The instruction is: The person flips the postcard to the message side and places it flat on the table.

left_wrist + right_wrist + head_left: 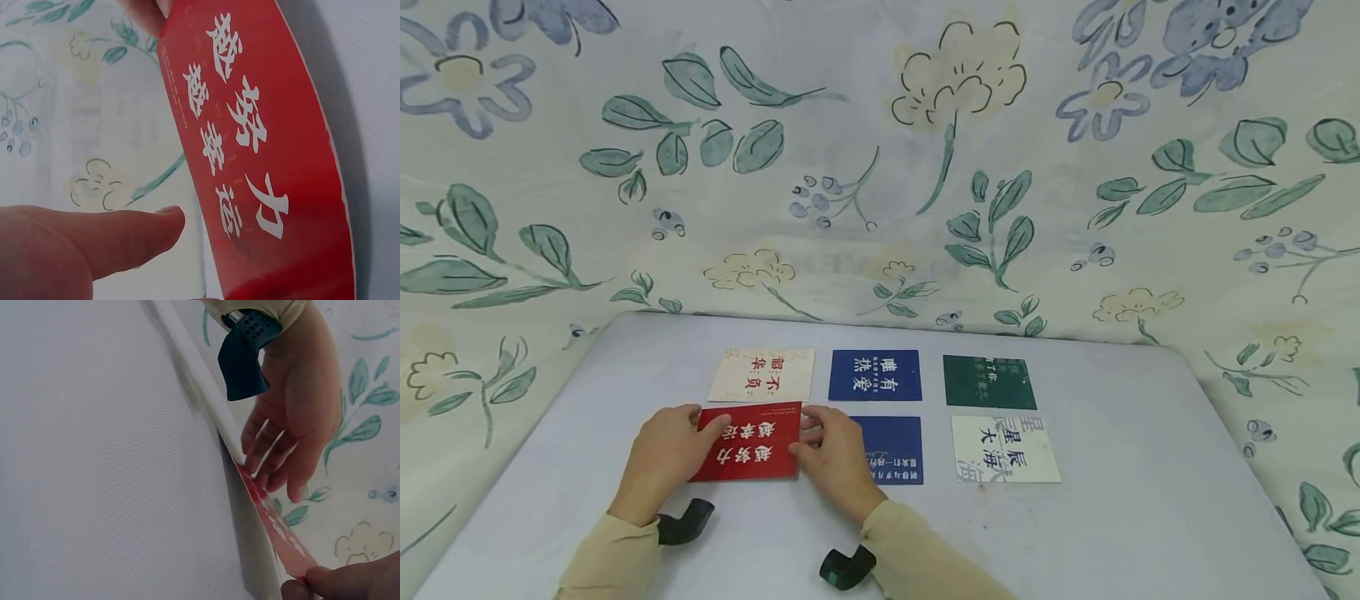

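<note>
A red card [752, 442] with white Chinese characters lies between both hands, tilted up off the white table in the wrist views. My right hand [838, 458] pinches its right edge between thumb and finger, as the right wrist view shows at the card's near corner [294, 565]. At the opposite end is my left hand [662, 454], its fingers touching the card's edge and its thumb extended. In the left wrist view that thumb [134, 237] stands apart from the card's face.
Behind the red card lies a cream card [762, 375], beside a blue card [875, 375] and a green card [989, 382]. In the front row are another blue card [895, 442], partly behind my right hand, and a white card [1006, 450]. Floral cloth [865, 167] surrounds the table [1150, 500].
</note>
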Demonstrator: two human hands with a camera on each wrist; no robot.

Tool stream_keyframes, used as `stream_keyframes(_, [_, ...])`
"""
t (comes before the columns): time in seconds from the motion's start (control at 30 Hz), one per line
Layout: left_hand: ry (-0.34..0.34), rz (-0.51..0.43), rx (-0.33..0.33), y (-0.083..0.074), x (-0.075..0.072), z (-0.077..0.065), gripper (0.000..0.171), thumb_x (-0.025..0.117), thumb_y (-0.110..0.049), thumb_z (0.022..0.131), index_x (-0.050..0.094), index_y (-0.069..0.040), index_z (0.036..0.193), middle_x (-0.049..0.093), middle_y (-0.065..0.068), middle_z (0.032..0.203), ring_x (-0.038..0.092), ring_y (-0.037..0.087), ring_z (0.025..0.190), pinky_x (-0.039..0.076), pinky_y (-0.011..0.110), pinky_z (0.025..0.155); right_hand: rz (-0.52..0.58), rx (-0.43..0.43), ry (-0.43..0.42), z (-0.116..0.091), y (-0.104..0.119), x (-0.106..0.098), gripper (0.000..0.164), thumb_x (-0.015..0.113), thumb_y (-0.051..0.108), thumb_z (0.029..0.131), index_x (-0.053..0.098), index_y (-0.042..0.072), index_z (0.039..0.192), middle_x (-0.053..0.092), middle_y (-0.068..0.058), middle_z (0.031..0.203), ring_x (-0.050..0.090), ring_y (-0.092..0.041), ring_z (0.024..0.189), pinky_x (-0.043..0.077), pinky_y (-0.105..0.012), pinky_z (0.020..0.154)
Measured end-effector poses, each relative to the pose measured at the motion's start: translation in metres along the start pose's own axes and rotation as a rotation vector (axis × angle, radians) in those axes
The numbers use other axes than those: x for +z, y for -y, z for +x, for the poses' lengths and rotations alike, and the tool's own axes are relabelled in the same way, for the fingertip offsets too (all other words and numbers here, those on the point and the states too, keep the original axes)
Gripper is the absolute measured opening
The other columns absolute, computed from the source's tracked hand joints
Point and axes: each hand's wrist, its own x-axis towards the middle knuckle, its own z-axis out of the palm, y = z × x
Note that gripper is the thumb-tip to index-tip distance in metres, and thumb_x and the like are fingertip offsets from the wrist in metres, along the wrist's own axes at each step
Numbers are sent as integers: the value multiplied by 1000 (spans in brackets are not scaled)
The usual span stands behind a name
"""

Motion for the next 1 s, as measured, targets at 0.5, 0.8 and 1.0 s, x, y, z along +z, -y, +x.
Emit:
stream_keyframes(0.5, [-146,-44,8,34,22,24,55,64,-20,86,46,10,128,52,30,116,50,43,101,49,54,75,39,-9,2,-2,5,-3,50,63,1,83,53,18,129,62,2,93,57,0,70,49,-15,58])
stream_keyframes(0.8, [-215,-76,20,38,20,25,46,60,-6,87,47,4,130,50,25,118,55,40,98,52,51,72,20,-39,-23,-1,3,-3,50,63,0,82,53,14,129,63,1,90,57,0,71,49,-15,59])
stream_keyframes(1.0, [-195,-104,0,27,7,17,49,59,-2,86,45,1,133,52,26,119,54,41,101,53,46,68,32,-31,-40,-1,3,-2,32,65,2,83,62,5,115,65,2,89,58,0,74,49,-13,64])
